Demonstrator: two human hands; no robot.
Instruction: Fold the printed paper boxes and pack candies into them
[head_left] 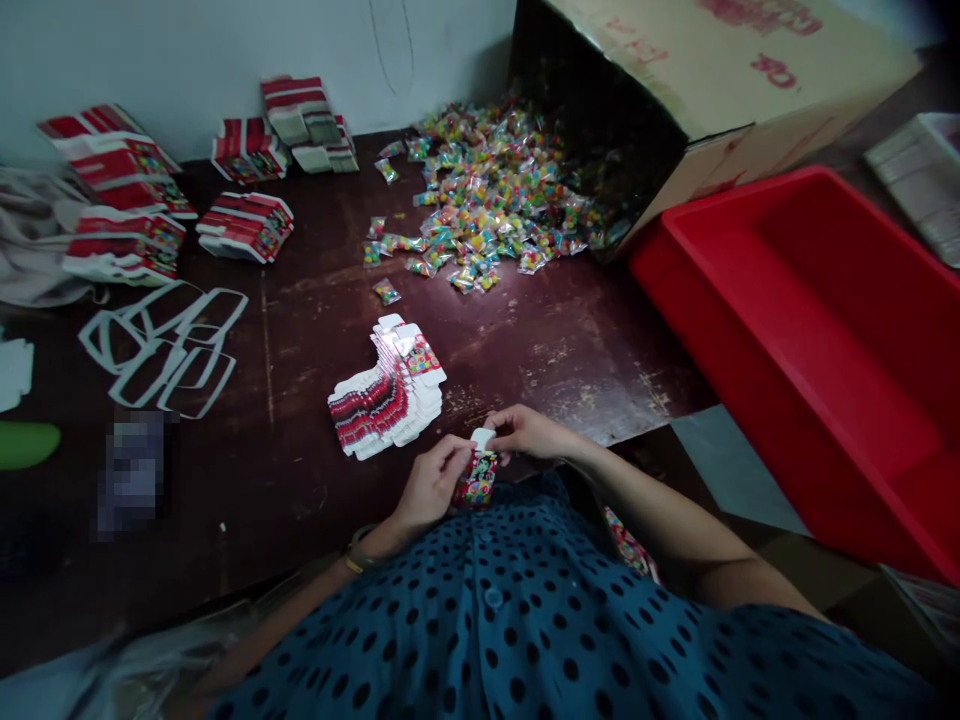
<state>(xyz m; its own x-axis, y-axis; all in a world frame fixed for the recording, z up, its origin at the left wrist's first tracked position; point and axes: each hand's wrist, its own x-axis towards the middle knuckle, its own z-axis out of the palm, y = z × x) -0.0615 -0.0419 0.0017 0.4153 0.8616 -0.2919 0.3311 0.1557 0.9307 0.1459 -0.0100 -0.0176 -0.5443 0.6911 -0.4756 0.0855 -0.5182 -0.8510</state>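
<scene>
Close to my body, a small red candy box (pixel 478 478) with a colourful print is held upright between my hands. My left hand (pixel 433 482) grips its left side with thumb and fingers. At its white top flap, my right hand (pixel 523 432) pinches with thumb and forefinger. Just beyond my hands, a fanned row of flat red-and-white folded boxes (pixel 386 395) lies on the dark table (pixel 300 330). Farther back is a heap of small clear packets of coloured candy (pixel 487 190).
Stacks of flat boxes (pixel 127 190) stand at the back left, near white paper bands (pixel 161 340). A large cardboard box (pixel 750 80) lies open at the back right, its mouth by the heap. A red plastic bin (pixel 810 260) is at my right. A green object (pixel 26 445) sits far left.
</scene>
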